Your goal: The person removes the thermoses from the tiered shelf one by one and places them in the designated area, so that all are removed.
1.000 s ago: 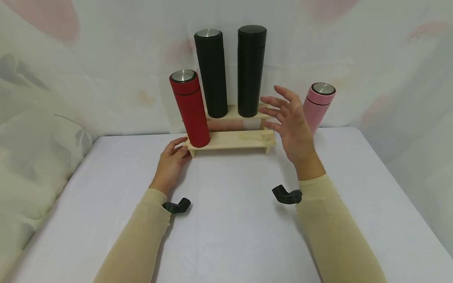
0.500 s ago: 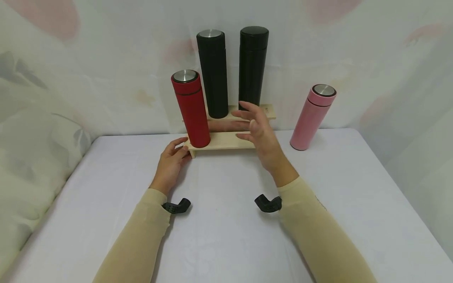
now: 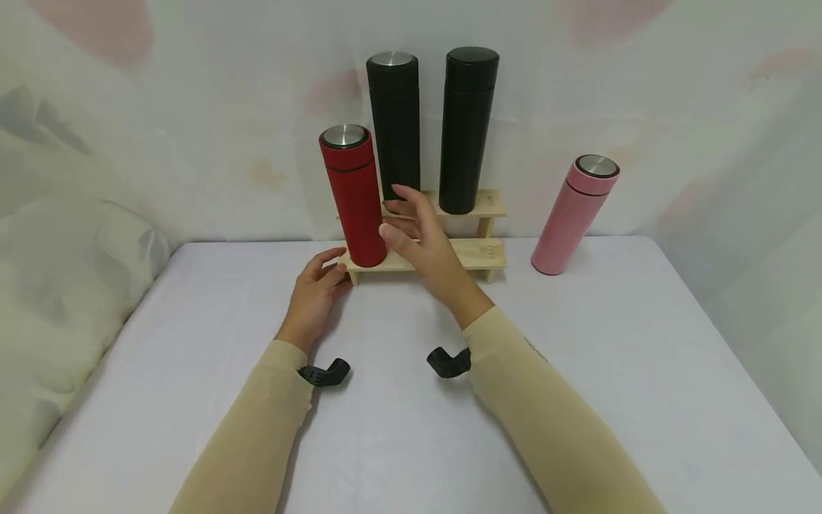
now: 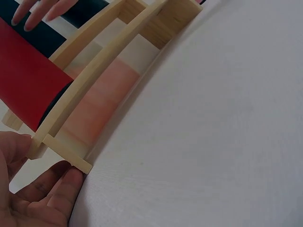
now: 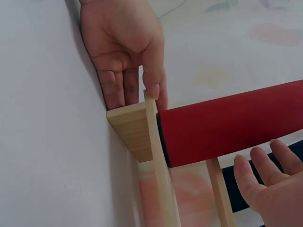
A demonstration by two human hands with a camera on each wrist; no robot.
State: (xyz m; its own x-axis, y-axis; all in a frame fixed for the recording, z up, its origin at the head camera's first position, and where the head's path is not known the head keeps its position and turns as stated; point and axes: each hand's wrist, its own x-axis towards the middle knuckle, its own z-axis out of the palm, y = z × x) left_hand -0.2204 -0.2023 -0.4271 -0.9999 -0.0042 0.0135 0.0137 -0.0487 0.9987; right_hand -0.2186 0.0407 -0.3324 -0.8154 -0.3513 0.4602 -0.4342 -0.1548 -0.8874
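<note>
Left of centre in the head view, a red vacuum flask (image 3: 354, 196) stands upright on a wooden rack (image 3: 483, 253), long axis vertical, steel-topped lid up, dark seam beneath. The left hand (image 3: 310, 298) pinches the rack's end; the right hand (image 3: 432, 255), fingers spread beside the flask, partly hides a black flask's (image 3: 396, 132) base.

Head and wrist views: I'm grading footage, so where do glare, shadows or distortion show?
Head: sheen on the red bottle's lid, soft shadow beside left hand; left wrist: dimmer, wooden rack apparently lens-bowed; right wrist: also dim, shadow on table beside rack.
</note>
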